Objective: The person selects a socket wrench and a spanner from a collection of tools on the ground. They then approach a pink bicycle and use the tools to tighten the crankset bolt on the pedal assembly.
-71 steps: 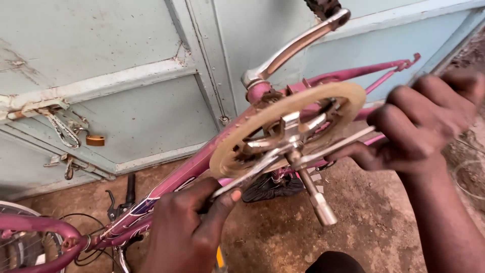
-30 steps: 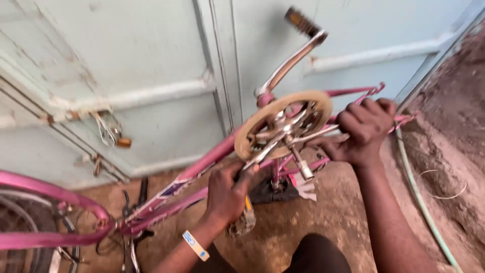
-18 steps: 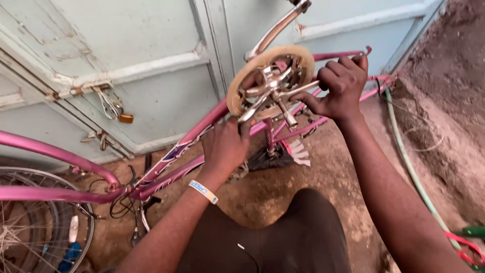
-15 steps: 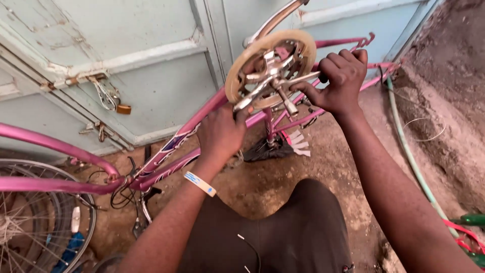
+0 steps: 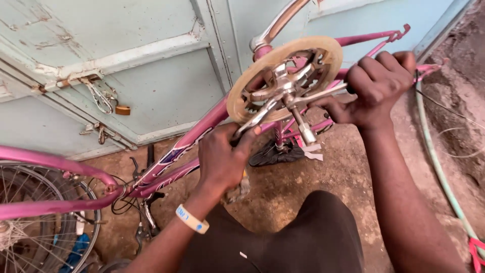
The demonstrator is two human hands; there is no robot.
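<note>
Crankset (image 5: 284,83), cream chainring, on upturned pink bicycle frame (image 5: 192,139) against pale blue metal gate (image 5: 151,65). Left hand (image 5: 222,159) closed around tool at chainring's lower edge; right hand (image 5: 376,88) fisted on tool at crank centre.

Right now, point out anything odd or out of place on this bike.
The pink bike frame is upside down, its saddle resting on the dirt. The crank points up. The left hand grips one long metal bar at the crank, the right hand the other.

Pale blue metal gate (image 5: 166,76), padlock (image 5: 122,109); bare dirt ground (image 5: 313,174); daylight.
</note>
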